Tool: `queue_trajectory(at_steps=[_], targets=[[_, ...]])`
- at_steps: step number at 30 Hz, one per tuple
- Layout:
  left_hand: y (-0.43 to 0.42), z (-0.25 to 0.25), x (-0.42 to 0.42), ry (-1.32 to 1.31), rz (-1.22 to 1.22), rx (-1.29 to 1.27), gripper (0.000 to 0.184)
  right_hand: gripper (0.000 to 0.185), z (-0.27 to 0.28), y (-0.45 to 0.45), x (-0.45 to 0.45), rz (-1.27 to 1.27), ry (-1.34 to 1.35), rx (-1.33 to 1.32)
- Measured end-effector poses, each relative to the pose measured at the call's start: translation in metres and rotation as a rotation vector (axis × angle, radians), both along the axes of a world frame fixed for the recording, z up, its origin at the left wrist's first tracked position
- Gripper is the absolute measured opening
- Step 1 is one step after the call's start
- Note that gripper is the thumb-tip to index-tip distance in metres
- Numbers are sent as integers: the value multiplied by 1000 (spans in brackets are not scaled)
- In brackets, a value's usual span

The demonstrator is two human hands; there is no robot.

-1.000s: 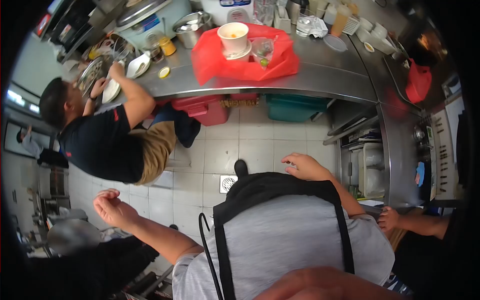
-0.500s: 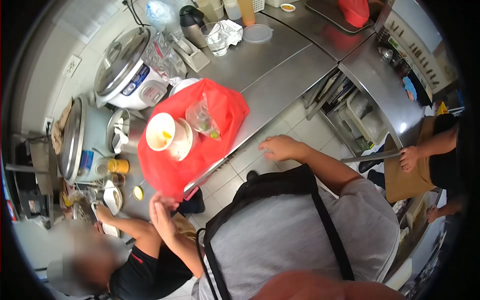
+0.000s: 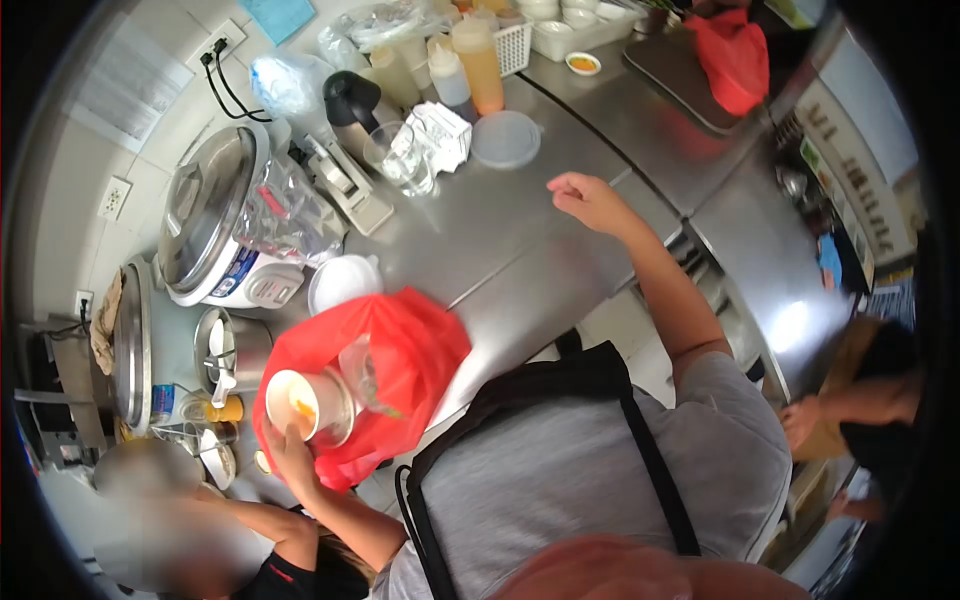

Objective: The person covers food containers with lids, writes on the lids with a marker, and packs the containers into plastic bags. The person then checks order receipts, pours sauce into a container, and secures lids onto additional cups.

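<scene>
At lower left my left hand point(image 3: 294, 462) has its fingers at the rim of a white paper cup point(image 3: 318, 405), one fingertip over the rim and one beside it. Something orange-yellow lies inside the cup. The cup is in an opened red plastic bag point(image 3: 425, 345), next to a clear bag point(image 3: 372, 375) whose contents are blurred. A second white container behind the cup is mostly hidden. My right hand point(image 3: 592, 203) is over the steel counter with loosely bent fingers and nothing visible in them. A round translucent lid point(image 3: 506, 139) is nearest to it.
A glass of water point(image 3: 402, 165), crumpled white paper point(image 3: 438, 137), a tape dispenser point(image 3: 350, 190) and squeeze bottles point(image 3: 478, 65) stand behind. Rice cookers point(image 3: 225, 225) line the wall. A co-worker point(image 3: 265, 545) is close on my left; another person's arm point(image 3: 850, 405) is at right.
My left hand has come from below the red bag to the paper cup. My right hand has gone up and forward over the counter, towards the lid. The view has shifted.
</scene>
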State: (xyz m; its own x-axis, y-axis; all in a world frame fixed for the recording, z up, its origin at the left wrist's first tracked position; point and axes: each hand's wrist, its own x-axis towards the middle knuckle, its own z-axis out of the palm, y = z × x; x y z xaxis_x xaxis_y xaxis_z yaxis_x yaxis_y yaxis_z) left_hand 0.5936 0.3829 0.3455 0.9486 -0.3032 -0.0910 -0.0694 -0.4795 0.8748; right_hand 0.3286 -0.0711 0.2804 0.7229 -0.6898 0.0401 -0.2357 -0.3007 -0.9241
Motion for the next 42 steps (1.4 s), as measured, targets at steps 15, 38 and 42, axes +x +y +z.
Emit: queue_trajectory(at_steps=[15,38,42], targets=[[-94,48,-101,-257,488,-269,46,81,-38,-118,263,-616,-137,-242],[-246,-9,-100,-104,-173,135,35,50,91,-86,140,530,-367,-1392],[-251,1,-100,-84,-240,192,35,38,92,-62,129,605,-303,-1519]])
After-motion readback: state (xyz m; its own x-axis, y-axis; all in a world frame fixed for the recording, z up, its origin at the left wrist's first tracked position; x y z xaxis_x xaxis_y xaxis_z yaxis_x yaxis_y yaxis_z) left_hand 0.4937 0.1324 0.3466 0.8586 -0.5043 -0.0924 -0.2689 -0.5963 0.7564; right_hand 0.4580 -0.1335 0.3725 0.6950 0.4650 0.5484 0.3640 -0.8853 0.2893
